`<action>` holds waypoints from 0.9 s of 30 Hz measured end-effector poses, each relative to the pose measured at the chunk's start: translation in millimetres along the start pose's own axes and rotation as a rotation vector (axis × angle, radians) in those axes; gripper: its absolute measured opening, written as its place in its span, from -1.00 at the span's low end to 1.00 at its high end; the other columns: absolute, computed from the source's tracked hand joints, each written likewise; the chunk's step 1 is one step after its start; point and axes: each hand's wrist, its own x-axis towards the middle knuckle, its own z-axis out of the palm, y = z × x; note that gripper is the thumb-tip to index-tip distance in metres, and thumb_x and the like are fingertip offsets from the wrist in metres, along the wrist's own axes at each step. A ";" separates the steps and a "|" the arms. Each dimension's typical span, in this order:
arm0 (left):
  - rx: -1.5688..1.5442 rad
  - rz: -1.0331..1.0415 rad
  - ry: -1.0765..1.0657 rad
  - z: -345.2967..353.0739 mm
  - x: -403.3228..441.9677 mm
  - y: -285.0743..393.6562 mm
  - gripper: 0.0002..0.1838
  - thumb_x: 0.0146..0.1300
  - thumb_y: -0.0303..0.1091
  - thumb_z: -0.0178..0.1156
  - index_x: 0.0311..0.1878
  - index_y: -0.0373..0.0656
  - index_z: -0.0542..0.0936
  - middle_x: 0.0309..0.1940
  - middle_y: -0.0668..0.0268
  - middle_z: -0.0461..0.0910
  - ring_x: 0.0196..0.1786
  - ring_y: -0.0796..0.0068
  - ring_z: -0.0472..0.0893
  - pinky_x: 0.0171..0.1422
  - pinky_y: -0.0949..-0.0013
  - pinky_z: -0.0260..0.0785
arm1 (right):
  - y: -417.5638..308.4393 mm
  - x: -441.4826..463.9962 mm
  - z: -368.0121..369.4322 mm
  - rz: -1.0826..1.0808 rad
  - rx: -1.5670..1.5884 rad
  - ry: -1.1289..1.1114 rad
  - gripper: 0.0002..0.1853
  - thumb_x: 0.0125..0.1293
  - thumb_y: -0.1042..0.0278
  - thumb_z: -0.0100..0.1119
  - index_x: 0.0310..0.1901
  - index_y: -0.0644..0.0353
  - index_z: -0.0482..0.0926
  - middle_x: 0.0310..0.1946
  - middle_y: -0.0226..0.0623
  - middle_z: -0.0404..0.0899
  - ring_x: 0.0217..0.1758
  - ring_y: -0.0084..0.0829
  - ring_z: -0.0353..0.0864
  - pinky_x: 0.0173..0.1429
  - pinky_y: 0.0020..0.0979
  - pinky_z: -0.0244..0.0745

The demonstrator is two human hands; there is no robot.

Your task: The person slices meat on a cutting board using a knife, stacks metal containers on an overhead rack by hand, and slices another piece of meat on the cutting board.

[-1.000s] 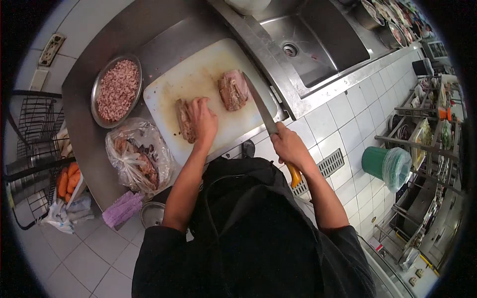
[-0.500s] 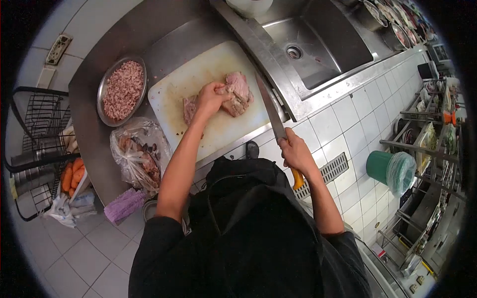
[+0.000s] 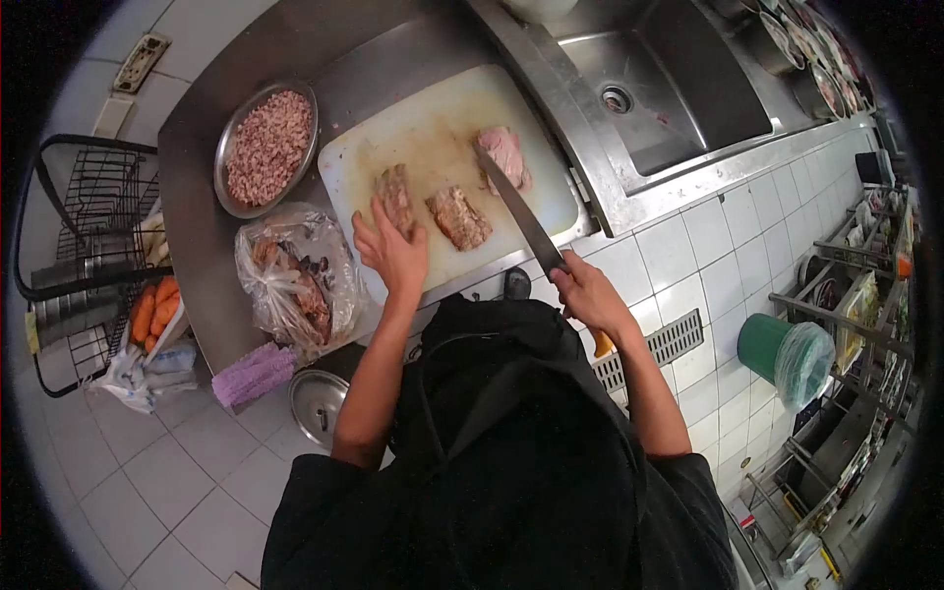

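On the white cutting board (image 3: 359, 155) lie three pieces of meat. My left hand (image 3: 395, 258), fingers spread, is at the lower edge of the left meat piece (image 3: 394, 197); whether it touches is unclear. A browned middle piece (image 3: 458, 218) lies just right of that hand. My right hand (image 3: 590, 295) is wrapped round the handle of a large knife (image 3: 531, 228), whose orange handle end shows below the fist. The blade points up and left, its tip beside the pink right piece (image 3: 504, 155).
An oval metal dish of chopped meat (image 3: 265, 149) and a plastic bag of dark meat (image 3: 300, 285) stand left of the board. A purple cloth (image 3: 254, 374) lies at the counter edge. The sink (image 3: 659, 93) is beyond, a green bin (image 3: 772, 349) at right.
The meat at the board's right, gripped by my left hand half a second ago, now lies as two separate pieces. My left hand has moved left and opened. The knife stays in my right hand.
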 end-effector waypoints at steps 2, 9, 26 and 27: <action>-0.114 -0.045 -0.020 20.3 2.7 -18.6 -0.30 0.15 -0.44 0.32 0.41 -0.11 0.38 0.23 -0.02 0.41 0.34 -0.10 0.34 0.43 -0.01 0.22 | 17.8 11.0 6.0 -0.072 -0.044 0.026 -0.71 0.53 0.22 0.02 0.04 0.30 0.44 -0.43 0.03 0.62 -0.47 -0.14 0.67 -0.20 -0.09 0.54; -0.101 0.260 -0.063 33.7 81.1 -67.6 -0.33 0.22 -0.38 0.30 0.43 -0.12 0.39 0.26 -0.08 0.38 0.36 -0.12 0.31 0.43 -0.06 0.20 | 7.7 19.4 7.7 0.120 0.078 -0.080 -0.75 0.56 0.21 -0.03 -0.11 0.27 0.46 -0.48 -0.38 0.46 -0.52 -0.53 0.47 -0.43 -0.42 0.50; -0.291 0.564 -0.361 31.4 1.6 -16.3 -0.46 0.00 -0.54 0.21 0.16 -0.25 0.49 0.19 0.00 0.46 0.28 -0.10 0.39 0.41 -0.01 0.22 | 27.0 46.1 15.7 0.062 0.104 -0.054 -0.66 0.54 0.13 -0.03 -0.16 0.30 0.49 -0.50 -0.05 0.58 -0.50 -0.11 0.63 -0.38 -0.14 0.49; -0.327 0.678 -0.451 27.2 14.3 -34.1 -0.46 -0.01 -0.59 0.16 0.15 -0.23 0.51 0.20 0.03 0.48 0.29 -0.07 0.41 0.42 0.03 0.23 | 23.2 42.7 13.5 0.128 0.212 -0.114 -0.65 0.56 0.12 -0.04 -0.17 0.29 0.49 -0.54 -0.13 0.55 -0.58 -0.22 0.60 -0.47 -0.21 0.49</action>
